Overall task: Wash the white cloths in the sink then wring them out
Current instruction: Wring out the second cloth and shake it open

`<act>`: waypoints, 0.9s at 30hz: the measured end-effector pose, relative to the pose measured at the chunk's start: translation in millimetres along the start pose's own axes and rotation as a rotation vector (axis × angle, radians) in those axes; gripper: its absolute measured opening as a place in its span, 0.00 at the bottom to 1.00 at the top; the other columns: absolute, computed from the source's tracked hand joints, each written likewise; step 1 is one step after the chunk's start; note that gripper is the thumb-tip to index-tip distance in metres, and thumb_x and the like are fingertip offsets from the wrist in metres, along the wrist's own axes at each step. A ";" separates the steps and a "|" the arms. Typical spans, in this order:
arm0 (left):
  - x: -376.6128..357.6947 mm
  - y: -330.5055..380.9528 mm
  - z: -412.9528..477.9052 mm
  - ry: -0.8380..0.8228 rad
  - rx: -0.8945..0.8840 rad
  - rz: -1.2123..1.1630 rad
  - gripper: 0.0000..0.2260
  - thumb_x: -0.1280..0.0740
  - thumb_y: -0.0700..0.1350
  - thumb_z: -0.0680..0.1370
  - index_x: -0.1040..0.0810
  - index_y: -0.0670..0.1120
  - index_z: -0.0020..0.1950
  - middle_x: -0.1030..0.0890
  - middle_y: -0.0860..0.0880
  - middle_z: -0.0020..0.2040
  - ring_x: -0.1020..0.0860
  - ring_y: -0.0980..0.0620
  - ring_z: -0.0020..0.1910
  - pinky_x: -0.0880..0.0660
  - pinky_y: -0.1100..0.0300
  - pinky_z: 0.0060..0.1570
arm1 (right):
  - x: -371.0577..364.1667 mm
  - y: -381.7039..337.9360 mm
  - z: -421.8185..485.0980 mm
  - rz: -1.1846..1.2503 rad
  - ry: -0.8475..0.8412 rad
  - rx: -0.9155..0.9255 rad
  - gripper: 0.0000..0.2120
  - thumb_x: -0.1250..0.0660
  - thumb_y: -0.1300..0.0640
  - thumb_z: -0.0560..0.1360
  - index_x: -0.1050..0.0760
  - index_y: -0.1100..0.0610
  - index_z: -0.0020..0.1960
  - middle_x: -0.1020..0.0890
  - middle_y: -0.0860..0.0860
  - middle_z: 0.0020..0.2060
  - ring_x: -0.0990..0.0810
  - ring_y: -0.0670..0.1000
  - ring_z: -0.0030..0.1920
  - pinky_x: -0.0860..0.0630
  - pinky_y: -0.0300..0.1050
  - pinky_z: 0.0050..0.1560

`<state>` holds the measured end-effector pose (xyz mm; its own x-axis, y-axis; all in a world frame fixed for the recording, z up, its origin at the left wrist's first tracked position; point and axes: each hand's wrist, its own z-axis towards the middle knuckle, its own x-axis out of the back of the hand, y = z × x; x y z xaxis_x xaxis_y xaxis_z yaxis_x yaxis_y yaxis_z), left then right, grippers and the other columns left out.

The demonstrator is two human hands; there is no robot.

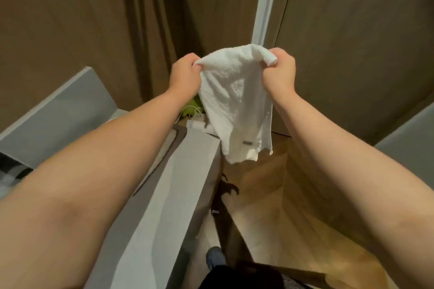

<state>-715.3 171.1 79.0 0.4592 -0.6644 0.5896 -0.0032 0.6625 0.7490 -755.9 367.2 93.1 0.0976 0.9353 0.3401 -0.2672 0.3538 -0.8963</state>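
Both forearms extend forward, raised above the grey counter (150, 206). Left hand (185, 76) and right hand (279, 74) each grip a top corner of one white cloth (234, 98), which hangs spread between them, untwisted. Judgement: wringing not under way; progress cannot be told.

The left hand (185, 75) and the right hand (278, 73) grip the top corners of a white cloth (237, 101), which hangs beside the grey tabletop (178, 185).
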 end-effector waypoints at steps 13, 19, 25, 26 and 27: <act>151.0 -23.8 -71.4 0.140 -0.373 0.241 0.10 0.40 0.37 0.74 0.21 0.42 0.49 0.20 0.47 0.42 0.24 0.48 0.42 0.28 0.57 0.41 | -43.1 -59.8 -49.3 0.281 -0.282 0.198 0.10 0.40 0.71 0.70 0.23 0.61 0.42 0.22 0.51 0.38 0.24 0.46 0.42 0.26 0.39 0.42; 126.6 -80.4 -118.1 -0.373 0.080 0.119 0.07 0.36 0.36 0.76 0.22 0.43 0.39 0.22 0.51 0.36 0.26 0.56 0.37 0.31 0.61 0.40 | -71.3 -2.3 -100.7 0.142 -0.632 -0.235 0.09 0.40 0.63 0.55 0.27 0.67 0.32 0.27 0.56 0.32 0.28 0.52 0.37 0.32 0.40 0.40; 135.4 -104.8 -98.5 -0.866 0.427 -0.080 0.10 0.37 0.34 0.78 0.20 0.44 0.40 0.22 0.51 0.34 0.23 0.54 0.36 0.25 0.62 0.36 | -96.3 19.9 -71.6 0.010 -1.100 -0.499 0.26 0.32 0.65 0.51 0.26 0.67 0.50 0.26 0.58 0.45 0.28 0.60 0.45 0.32 0.48 0.42; 137.4 -107.2 -92.3 -0.947 0.461 -0.091 0.10 0.36 0.34 0.78 0.20 0.44 0.41 0.21 0.52 0.35 0.22 0.53 0.37 0.24 0.62 0.36 | -98.4 15.6 -65.2 -0.048 -1.225 -0.444 0.21 0.32 0.65 0.54 0.25 0.65 0.48 0.23 0.58 0.43 0.25 0.60 0.44 0.29 0.46 0.42; 139.3 -108.3 -85.2 -0.979 0.474 -0.089 0.09 0.35 0.34 0.78 0.20 0.45 0.43 0.21 0.51 0.36 0.21 0.52 0.38 0.23 0.62 0.36 | -102.1 11.9 -59.2 -0.051 -1.290 -0.395 0.17 0.33 0.66 0.56 0.23 0.63 0.45 0.21 0.58 0.41 0.22 0.58 0.43 0.27 0.45 0.41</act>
<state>-575.3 36.3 54.2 -0.4305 -0.8297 0.3553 -0.4432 0.5373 0.7176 -712.3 276.1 30.9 -0.9226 0.3285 0.2025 0.0222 0.5691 -0.8220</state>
